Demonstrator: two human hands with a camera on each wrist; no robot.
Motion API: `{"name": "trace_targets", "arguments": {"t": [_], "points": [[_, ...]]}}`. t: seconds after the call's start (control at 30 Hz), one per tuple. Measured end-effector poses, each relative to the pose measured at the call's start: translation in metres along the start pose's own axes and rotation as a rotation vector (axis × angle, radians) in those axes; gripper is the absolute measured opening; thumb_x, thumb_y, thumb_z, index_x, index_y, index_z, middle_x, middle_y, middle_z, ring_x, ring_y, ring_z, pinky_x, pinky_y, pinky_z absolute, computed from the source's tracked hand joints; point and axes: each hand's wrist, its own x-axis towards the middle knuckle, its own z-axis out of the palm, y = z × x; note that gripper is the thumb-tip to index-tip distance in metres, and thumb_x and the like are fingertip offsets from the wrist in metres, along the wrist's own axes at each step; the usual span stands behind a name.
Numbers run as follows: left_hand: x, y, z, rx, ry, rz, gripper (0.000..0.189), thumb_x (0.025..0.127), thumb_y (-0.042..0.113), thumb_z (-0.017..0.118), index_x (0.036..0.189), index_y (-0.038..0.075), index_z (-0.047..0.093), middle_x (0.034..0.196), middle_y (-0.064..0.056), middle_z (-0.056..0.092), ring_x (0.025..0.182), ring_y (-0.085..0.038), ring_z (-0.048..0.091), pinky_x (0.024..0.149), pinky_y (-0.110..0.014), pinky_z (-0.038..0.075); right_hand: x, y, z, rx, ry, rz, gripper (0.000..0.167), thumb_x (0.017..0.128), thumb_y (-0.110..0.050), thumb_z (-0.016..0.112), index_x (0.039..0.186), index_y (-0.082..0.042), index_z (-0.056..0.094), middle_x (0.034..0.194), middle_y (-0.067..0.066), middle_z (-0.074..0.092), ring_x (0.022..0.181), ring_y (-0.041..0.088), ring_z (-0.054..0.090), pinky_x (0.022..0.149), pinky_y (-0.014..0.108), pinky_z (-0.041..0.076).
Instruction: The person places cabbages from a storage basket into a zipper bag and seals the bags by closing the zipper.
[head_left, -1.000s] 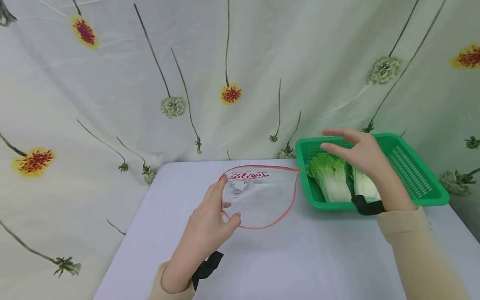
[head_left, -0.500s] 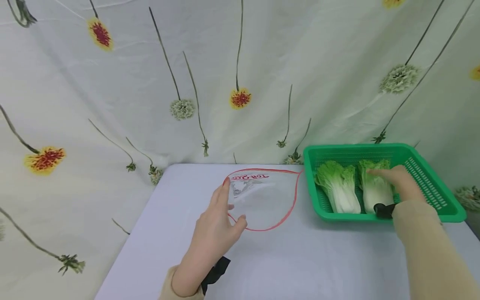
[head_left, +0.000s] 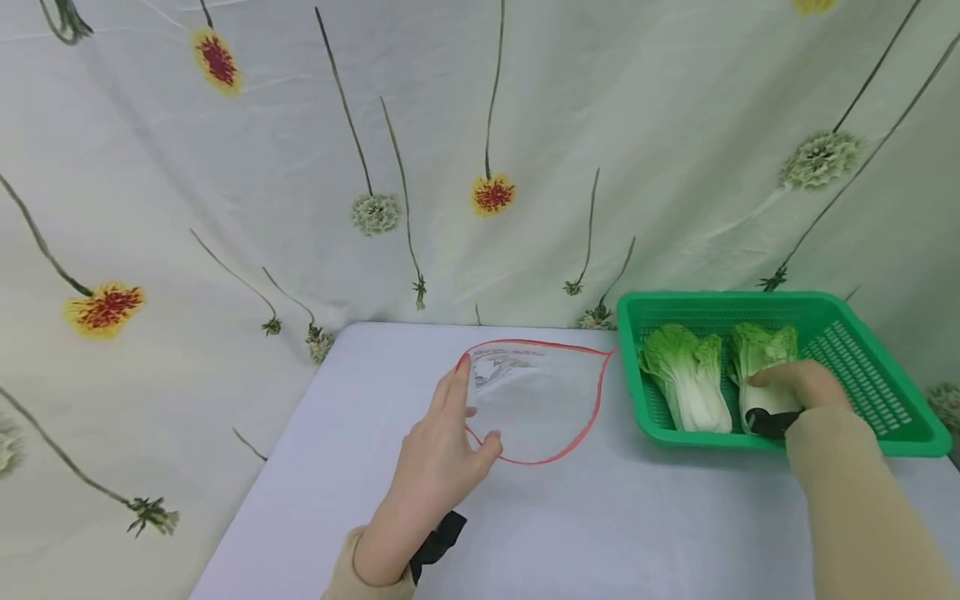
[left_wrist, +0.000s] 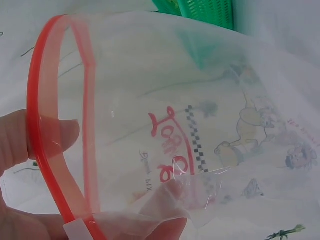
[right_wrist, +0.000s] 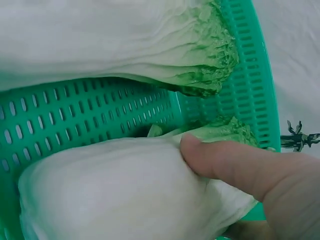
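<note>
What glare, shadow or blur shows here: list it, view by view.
Head: soft, even light, with a faint shadow in front of the green basket; left wrist: small glints on the clear bag, everything behind it hazy; right wrist: the pale base of the lower cabbage looks soft, with little detail.

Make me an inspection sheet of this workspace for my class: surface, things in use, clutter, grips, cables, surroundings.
Surface: pale tabletop, with a green basket at the right.
Things in use: left cabbage and right cabbage lie in the basket with a gap between them, leafy ends away from the person; the clear bag has a red rim, its mouth open.
Clutter: nothing seen.
Grips: left grip holds the bag by its rim; right grip holds the right cabbage, thumb on top, most fingers hidden.
Cables: nothing seen.
Surroundings: flower-patterned cloth behind the tabletop.
</note>
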Motion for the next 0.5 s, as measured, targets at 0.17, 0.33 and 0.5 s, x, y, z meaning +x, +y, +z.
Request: {"name": "trace_targets", "arguments": {"t": [0.17,0.33,0.5], "points": [[0.003,0.0,-0.002,-0.012,-0.017,-0.001,0.084,0.083,0.013,0.068,0.155,0.007,0.026,0.153,-0.009,0.04,0.103,-0.022,0.069,0.051,-0.028,0.042,0.0,0.01,-0.004,0.068,0.036,-0.028,0.101,0.094,-0.044,0.052,0.143,0.027,-0.002,0.151,0.045,0.007,0.137,0.056,0.023,0.108,0.056,0.038],[0.005,0.001,-0.004,-0.015,-0.037,-0.013,0.084,0.084,0.014,0.067,0.156,0.008,0.025,0.154,-0.008,0.039,0.105,-0.02,0.069,0.054,-0.03,0.044,-0.005,0.016,-0.017,0.164,0.053,-0.111,0.112,0.091,-0.054,0.055,0.146,0.023,-0.005,0.15,0.044,0.01,0.129,0.055,0.037,0.092,0.051,0.051],[0.007,0.002,-0.007,-0.022,-0.037,-0.022,0.083,0.084,0.014,0.066,0.156,0.007,0.025,0.156,-0.008,0.037,0.105,-0.02,0.068,0.054,-0.029,0.042,-0.029,0.004,-0.027,0.221,0.052,-0.296,0.121,0.088,-0.064,0.054,0.148,0.016,-0.014,0.154,0.042,0.003,0.134,0.054,0.03,0.097,0.054,0.049]]}}
